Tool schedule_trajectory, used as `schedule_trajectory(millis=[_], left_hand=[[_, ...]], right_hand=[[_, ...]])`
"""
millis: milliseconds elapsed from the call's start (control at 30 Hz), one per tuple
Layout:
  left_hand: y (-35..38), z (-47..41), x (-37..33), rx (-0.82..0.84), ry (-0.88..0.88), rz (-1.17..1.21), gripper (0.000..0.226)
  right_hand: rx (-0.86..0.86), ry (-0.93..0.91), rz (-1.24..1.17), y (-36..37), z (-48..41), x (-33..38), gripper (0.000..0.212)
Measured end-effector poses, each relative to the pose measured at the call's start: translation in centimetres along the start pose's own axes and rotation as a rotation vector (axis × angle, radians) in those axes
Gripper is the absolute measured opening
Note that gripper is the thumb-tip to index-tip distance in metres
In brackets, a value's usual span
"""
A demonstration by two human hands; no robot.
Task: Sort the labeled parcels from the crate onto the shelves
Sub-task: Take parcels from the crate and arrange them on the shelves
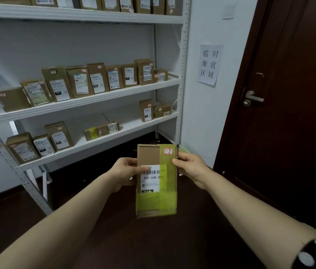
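While pinched at both long edges by left hand (126,169) and right hand (190,167), held upright (long axis vertical) in front of white metal shelving (95,99): flat brown cardboard parcel with green tape (156,191). Shelving up-left, nearer left hand.

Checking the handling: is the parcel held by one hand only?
No, the left hand and the right hand both grip the parcel, one at each side edge.

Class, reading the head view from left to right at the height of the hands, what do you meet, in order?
Shelf upright → left hand → parcel held between both hands → right hand → dark door.
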State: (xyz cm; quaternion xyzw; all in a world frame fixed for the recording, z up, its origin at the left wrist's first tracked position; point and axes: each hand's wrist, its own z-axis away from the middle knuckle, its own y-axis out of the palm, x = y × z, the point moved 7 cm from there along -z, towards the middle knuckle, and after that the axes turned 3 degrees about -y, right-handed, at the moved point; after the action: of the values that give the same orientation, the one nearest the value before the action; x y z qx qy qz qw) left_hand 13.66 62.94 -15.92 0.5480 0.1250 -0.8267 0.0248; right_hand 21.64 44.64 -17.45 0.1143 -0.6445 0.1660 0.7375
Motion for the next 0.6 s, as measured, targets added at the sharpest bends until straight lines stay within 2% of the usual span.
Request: schedule_trajectory(millis=[233,500,600], left_hand=[[-3.8,-8.5,0.5,0.014,-0.047,0.023,0.035],[-10.1,-18.8,0.9,0.031,-0.130,0.015,0.015],[-11.8,-21.8,0.9,0.042,-0.152,0.015,0.023]], right_hand=[[-0.001,0.029,0.029,2.8,-8.1,-0.9,0.034],[-0.036,0.126,0.069,7.8,-18.6,-1.4,0.042],[-0.035,0.161,0.087,9.1,-21.7,-2.0,0.048]])
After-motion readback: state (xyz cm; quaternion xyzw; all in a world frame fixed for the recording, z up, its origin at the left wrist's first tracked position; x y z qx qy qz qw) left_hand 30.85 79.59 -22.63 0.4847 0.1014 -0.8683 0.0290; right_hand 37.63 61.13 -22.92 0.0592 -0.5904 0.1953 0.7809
